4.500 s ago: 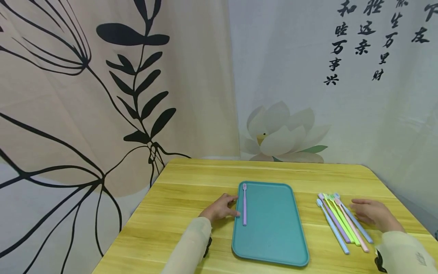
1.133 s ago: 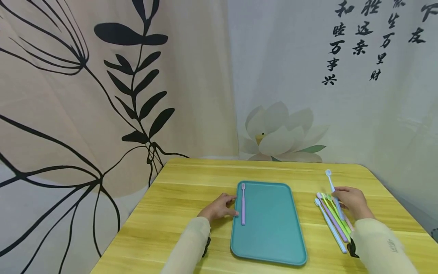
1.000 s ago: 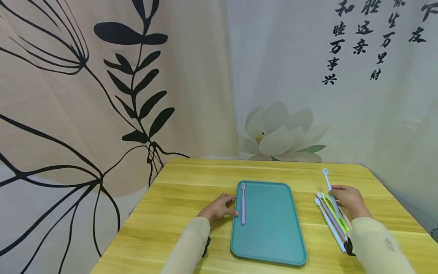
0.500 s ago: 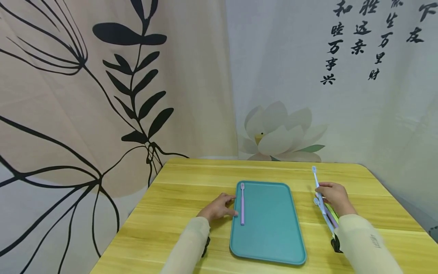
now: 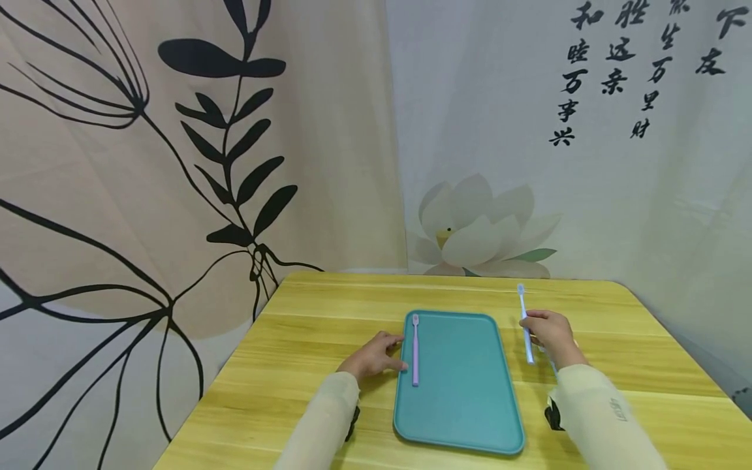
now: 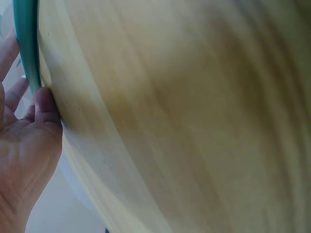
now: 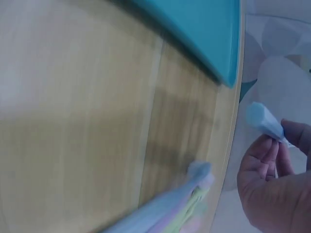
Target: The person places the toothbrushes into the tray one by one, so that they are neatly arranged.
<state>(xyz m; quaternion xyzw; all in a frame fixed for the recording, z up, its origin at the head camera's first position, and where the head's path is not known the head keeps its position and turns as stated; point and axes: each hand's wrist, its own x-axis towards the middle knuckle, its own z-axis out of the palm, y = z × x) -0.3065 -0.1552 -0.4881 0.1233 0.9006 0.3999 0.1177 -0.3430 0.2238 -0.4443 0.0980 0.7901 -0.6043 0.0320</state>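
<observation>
My right hand [image 5: 552, 334] pinches a light-blue toothbrush [image 5: 529, 346], held upright with its head at the top, just right of the tray. In the right wrist view, the handle end of this toothbrush [image 7: 262, 119] sticks out from between thumb and fingers. My left hand [image 5: 373, 357] rests at the left edge of a teal tray [image 5: 464, 398], thumb and fingertips touching its rim with the fingers loosely spread. A purple toothbrush [image 5: 415, 356] lies lengthwise along the tray's left side. The left wrist view shows the thumb [image 6: 46, 104] against the rim.
Several pastel toothbrushes [image 7: 165, 208] lie bunched on the wooden table [image 5: 317, 313] below my right hand; in the head view my hand and sleeve mostly hide them. A printed curtain [image 5: 346, 163] hangs behind the table.
My right hand took the light-blue toothbrush from the right side of the bunch, lifted it and carried it left toward the tray. My left hand has stayed at the tray's edge.
</observation>
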